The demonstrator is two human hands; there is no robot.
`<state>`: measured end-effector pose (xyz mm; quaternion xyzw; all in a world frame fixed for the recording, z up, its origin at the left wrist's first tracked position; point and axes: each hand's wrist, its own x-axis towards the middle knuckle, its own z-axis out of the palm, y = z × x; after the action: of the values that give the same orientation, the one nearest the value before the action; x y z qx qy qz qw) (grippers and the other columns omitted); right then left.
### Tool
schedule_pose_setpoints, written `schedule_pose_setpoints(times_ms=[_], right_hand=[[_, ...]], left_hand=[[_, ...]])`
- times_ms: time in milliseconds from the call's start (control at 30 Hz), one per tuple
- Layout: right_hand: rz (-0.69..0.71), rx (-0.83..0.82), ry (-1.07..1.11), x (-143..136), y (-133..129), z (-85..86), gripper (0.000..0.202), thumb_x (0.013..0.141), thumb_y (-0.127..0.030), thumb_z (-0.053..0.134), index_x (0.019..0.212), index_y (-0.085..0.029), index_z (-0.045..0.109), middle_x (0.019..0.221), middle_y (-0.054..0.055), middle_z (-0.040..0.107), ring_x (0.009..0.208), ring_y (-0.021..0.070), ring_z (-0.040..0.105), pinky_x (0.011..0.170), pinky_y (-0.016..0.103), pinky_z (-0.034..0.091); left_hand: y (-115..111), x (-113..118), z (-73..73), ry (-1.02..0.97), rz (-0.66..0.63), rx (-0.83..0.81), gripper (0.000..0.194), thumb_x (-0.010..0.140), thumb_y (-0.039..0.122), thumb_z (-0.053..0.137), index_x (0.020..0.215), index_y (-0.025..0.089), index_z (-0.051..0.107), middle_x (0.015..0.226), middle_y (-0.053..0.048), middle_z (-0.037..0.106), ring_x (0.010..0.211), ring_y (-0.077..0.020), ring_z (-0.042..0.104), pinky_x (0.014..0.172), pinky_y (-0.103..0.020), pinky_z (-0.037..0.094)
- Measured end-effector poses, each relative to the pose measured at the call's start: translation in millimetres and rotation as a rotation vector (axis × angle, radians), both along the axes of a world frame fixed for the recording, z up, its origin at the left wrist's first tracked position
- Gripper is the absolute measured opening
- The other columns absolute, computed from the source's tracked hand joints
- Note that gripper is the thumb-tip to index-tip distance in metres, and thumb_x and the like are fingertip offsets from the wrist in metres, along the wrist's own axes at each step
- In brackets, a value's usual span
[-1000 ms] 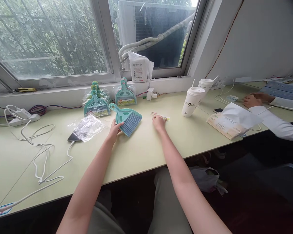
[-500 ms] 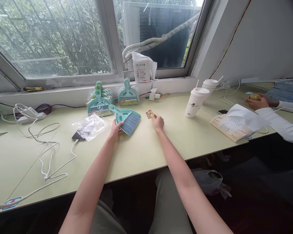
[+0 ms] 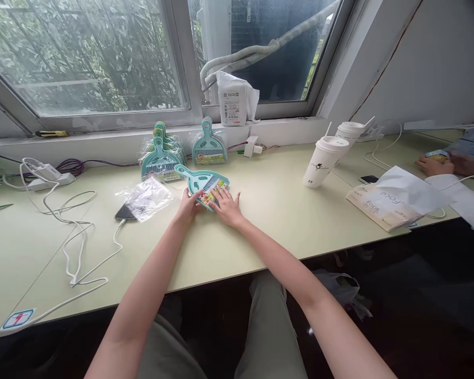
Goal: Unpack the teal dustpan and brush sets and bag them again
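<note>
While the left hand [image 3: 188, 204] grips the near left edge of the turquoise dustpan [image 3: 195, 181], thumb on top, the right hand [image 3: 228, 208] lies with fingers extended and spread on the printed label card [image 3: 211, 196], without closing around it. The dustpan is tilted above the middle of the bench [image 3: 276, 226], handle pointing to the far left; whether its underside touches the surface cannot be determined. The card overlies the bristles of the brush [image 3: 212, 183] seated in the pan. Just beyond the handle stands a group of wrapped dustpan sets [image 3: 160, 162]; a further wrapped set [image 3: 209, 146] stands to its right, near the sill. Left of the left hand, a clear plastic wrapper [image 3: 149, 199] partly covers a phone [image 3: 125, 212], which is connected to a white cable [image 3: 119, 247]. To the right of the right hand stand two lidded white cups [image 3: 321, 166] with straws. Further right are a tissue pack [image 3: 383, 205] and a co-worker's hands [image 3: 434, 164], holding a small object not clearly identifiable.
</note>
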<state>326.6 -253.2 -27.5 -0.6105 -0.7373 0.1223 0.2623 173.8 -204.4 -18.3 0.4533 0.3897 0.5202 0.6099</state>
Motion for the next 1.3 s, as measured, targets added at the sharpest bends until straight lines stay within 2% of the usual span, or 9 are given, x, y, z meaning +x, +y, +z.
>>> schedule_pose_setpoints(times_ms=[167, 267, 333, 467, 567, 767, 1000, 1167, 1300], right_hand=[[-0.022, -0.018, 0.141, 9.0, 10.0, -2.8, 0.052, 0.095, -0.049, 0.033, 0.144, -0.031, 0.035, 0.158, 0.005, 0.017, 0.147, 0.0253, 0.008, 0.108, 0.07, 0.001], [-0.163, 0.049, 0.405, 23.2, 25.7, -6.5, 0.062, 0.092, -0.043, 0.042, 0.148, -0.023, 0.026, 0.159, 0.01, 0.009, 0.147, 0.0243, 0.008, 0.114, 0.058, 0.013], [-0.274, 0.037, 0.65, 34.1, 38.5, -9.4, 0.072, 0.089, -0.041, 0.046, 0.15, -0.017, 0.016, 0.158, 0.015, 0.011, 0.145, 0.0234, 0.018, 0.114, 0.045, 0.024], [-0.257, -0.132, 1.112, 50.7, 57.3, -13.7, 0.074, 0.087, -0.038, 0.048, 0.15, -0.017, 0.015, 0.143, 0.016, 0.045, 0.121, 0.0215, 0.055, 0.097, 0.034, 0.048], [-0.261, -0.183, 1.306, 55.3, 60.3, -14.7, 0.065, 0.083, -0.026, 0.05, 0.143, -0.016, 0.029, 0.12, 0.012, 0.064, 0.102, 0.0198, 0.066, 0.081, 0.033, 0.057], [-0.293, -0.172, 1.404, 55.4, 54.4, -9.5, 0.056, 0.079, -0.018, 0.053, 0.134, -0.019, 0.04, 0.108, 0.008, 0.069, 0.091, 0.0187, 0.069, 0.076, 0.032, 0.058], [-0.255, -0.198, 1.458, 57.9, 52.2, -2.3, 0.048, 0.084, -0.027, 0.052, 0.13, -0.02, 0.043, 0.106, 0.007, 0.069, 0.08, 0.0174, 0.07, 0.072, 0.031, 0.059], [-0.121, -0.252, 1.474, 58.1, 48.0, -0.2, 0.046, 0.086, -0.039, 0.051, 0.128, -0.02, 0.046, 0.104, 0.007, 0.07, 0.08, 0.0183, 0.071, 0.07, 0.034, 0.059], [-0.207, -0.196, 1.411, 61.4, 45.8, -1.8, 0.063, 0.069, -0.018, 0.071, 0.127, -0.016, 0.047, 0.097, 0.007, 0.072, 0.08, 0.0188, 0.07, 0.072, 0.032, 0.059]], left_hand=[[1.0, 0.0, 0.1, 0.06, 0.003, -0.012, 0.056, 0.057, 0.013, 0.076, 0.105, 0.02, 0.048, 0.094, -0.003, 0.064, 0.071, -0.0153, 0.066, 0.056, -0.028, 0.058], [8.9, 7.1, 0.1, 0.031, -0.018, -0.006, 0.056, 0.058, 0.012, 0.074, 0.107, 0.02, 0.049, 0.096, -0.003, 0.065, 0.073, -0.0162, 0.067, 0.059, -0.028, 0.058], [16.5, 16.9, -0.3, 0.012, -0.04, -0.011, 0.055, 0.059, 0.013, 0.074, 0.107, 0.02, 0.049, 0.096, -0.004, 0.065, 0.074, -0.0164, 0.067, 0.06, -0.027, 0.058], [26.4, 41.4, 0.2, -0.001, -0.074, -0.013, 0.056, 0.061, 0.016, 0.075, 0.11, 0.019, 0.049, 0.102, -0.007, 0.065, 0.081, -0.0182, 0.068, 0.063, -0.027, 0.058], [25.6, 51.3, 1.9, 0.052, -0.119, -0.02, 0.063, 0.061, 0.018, 0.076, 0.117, 0.021, 0.048, 0.11, -0.008, 0.064, 0.089, -0.0213, 0.067, 0.068, -0.029, 0.058], [23.5, 47.3, 0.6, 0.059, -0.155, -0.041, 0.064, 0.062, 0.018, 0.077, 0.119, 0.02, 0.049, 0.114, -0.01, 0.064, 0.096, -0.0244, 0.066, 0.075, -0.034, 0.058], [25.4, 46.4, -4.0, 0.03, -0.159, -0.02, 0.062, 0.062, 0.02, 0.078, 0.117, 0.019, 0.05, 0.114, -0.011, 0.064, 0.097, -0.0248, 0.065, 0.076, -0.036, 0.058], [16.3, 46.1, -1.5, 0.036, -0.126, -0.007, 0.063, 0.062, 0.022, 0.079, 0.117, 0.019, 0.048, 0.114, -0.011, 0.062, 0.096, -0.0246, 0.065, 0.076, -0.036, 0.057], [2.5, 52.9, 1.5, 0.124, -0.101, 0.019, 0.071, 0.067, 0.031, 0.077, 0.129, 0.02, 0.042, 0.123, -0.014, 0.057, 0.103, -0.027, 0.062, 0.081, -0.041, 0.055]])
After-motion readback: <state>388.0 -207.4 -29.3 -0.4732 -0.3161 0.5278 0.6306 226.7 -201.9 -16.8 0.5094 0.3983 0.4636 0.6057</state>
